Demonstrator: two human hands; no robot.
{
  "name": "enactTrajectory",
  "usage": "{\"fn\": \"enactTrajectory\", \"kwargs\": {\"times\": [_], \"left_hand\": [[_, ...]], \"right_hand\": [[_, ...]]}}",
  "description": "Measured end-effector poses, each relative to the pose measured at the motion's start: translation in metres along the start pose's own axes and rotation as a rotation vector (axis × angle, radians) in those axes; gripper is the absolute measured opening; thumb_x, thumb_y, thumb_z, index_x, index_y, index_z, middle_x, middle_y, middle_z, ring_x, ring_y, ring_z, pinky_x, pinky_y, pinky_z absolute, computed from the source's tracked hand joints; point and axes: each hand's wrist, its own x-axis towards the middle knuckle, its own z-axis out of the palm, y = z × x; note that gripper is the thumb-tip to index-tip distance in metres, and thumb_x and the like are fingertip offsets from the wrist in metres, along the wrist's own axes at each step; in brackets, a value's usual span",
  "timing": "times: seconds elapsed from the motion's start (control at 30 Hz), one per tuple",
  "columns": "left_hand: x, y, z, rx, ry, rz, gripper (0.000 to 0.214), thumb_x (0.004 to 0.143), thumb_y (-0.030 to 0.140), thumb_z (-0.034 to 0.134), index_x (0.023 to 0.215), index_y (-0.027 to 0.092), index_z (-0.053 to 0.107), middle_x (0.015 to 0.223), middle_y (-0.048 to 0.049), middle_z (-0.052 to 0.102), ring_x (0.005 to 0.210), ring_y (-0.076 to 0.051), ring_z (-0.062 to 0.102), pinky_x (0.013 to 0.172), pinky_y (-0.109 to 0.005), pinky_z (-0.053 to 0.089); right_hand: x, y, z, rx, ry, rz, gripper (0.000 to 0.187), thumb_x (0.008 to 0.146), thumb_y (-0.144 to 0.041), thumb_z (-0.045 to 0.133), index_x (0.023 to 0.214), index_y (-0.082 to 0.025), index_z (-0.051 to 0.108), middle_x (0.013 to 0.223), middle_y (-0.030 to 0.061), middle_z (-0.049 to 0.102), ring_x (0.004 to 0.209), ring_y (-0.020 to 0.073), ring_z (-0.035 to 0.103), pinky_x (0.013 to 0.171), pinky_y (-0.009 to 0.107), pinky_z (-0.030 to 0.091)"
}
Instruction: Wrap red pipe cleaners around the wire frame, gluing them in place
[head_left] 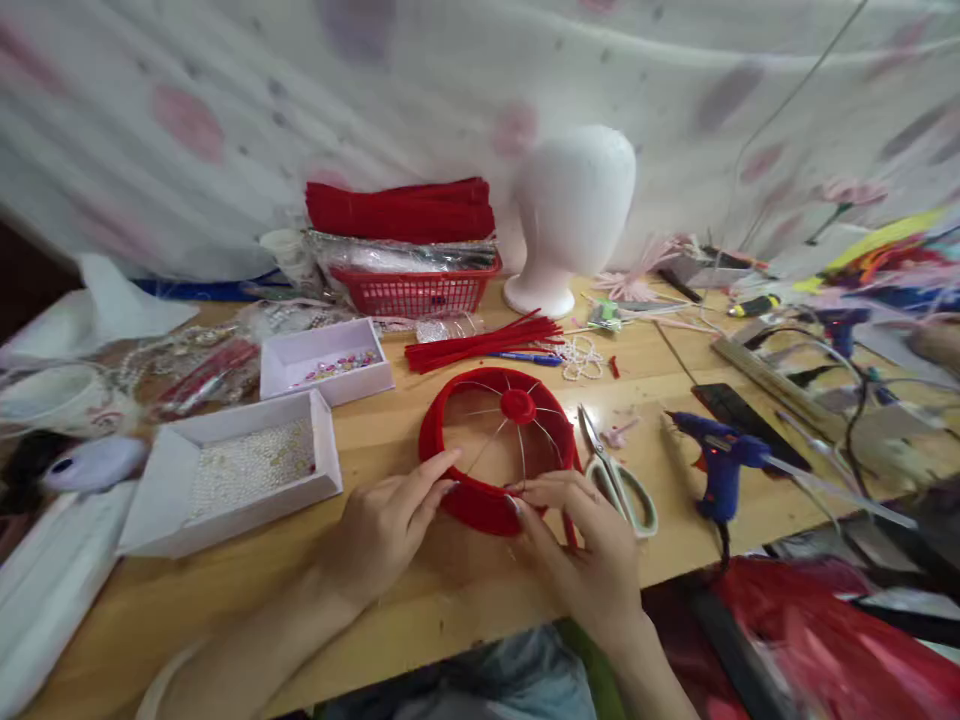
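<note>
A red fuzzy wire frame (480,440), round with thin metal spokes and a red centre button, lies on the wooden table (390,600) in front of me. My left hand (382,525) rests at its near left rim, fingertips pressing the red wrapping. My right hand (581,545) pinches the near rim, and a loose red pipe cleaner strand runs down under its fingers. A bundle of red pipe cleaners (480,343) lies just behind the frame.
Scissors (619,480) lie right of the frame, a blue glue gun (720,465) further right. White boxes of beads (240,475) sit left. A red basket (416,290) and white foam head (566,215) stand behind. Cluttered cables and tools fill the right side.
</note>
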Motion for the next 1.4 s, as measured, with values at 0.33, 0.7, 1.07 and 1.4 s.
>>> {"fn": "enactTrajectory", "kwargs": {"times": [0.33, 0.7, 1.07, 1.4], "left_hand": [[0.003, 0.000, -0.002, -0.086, -0.011, -0.019, 0.034, 0.112, 0.030, 0.037, 0.127, 0.014, 0.062, 0.076, -0.0004, 0.080, 0.057, -0.009, 0.073, 0.056, -0.017, 0.055], [0.001, -0.003, 0.002, -0.102, 0.030, -0.011, 0.029, 0.110, 0.030, 0.043, 0.130, 0.019, 0.060, 0.086, 0.0001, 0.081, 0.066, -0.008, 0.076, 0.064, -0.015, 0.056], [0.000, 0.000, 0.004, -0.109, 0.056, -0.177, 0.028, 0.109, 0.044, 0.044, 0.119, 0.021, 0.056, 0.061, 0.0105, 0.070, 0.049, -0.005, 0.068, 0.054, -0.011, 0.050], [-0.010, -0.005, 0.011, -0.132, 0.046, -0.199, 0.027, 0.109, 0.043, 0.046, 0.122, 0.023, 0.059, 0.062, 0.0091, 0.073, 0.046, -0.006, 0.067, 0.049, -0.013, 0.048]], "right_hand": [[0.006, 0.002, -0.006, -0.041, -0.073, -0.132, 0.017, 0.095, -0.007, 0.062, 0.104, -0.021, 0.066, 0.090, 0.0001, 0.076, 0.085, 0.0130, 0.068, 0.079, 0.024, 0.057], [0.003, 0.006, -0.005, -0.074, -0.053, -0.168, 0.018, 0.095, -0.005, 0.059, 0.103, -0.020, 0.065, 0.090, 0.0014, 0.076, 0.085, 0.0136, 0.066, 0.080, 0.024, 0.057], [0.002, 0.007, -0.004, -0.091, -0.049, -0.191, 0.018, 0.095, -0.005, 0.058, 0.103, -0.020, 0.065, 0.090, 0.0021, 0.076, 0.084, 0.0143, 0.067, 0.078, 0.024, 0.058], [0.006, 0.006, -0.004, -0.092, -0.042, -0.220, 0.016, 0.097, -0.007, 0.057, 0.103, -0.019, 0.066, 0.088, 0.0031, 0.077, 0.083, 0.0141, 0.068, 0.075, 0.024, 0.059]]}}
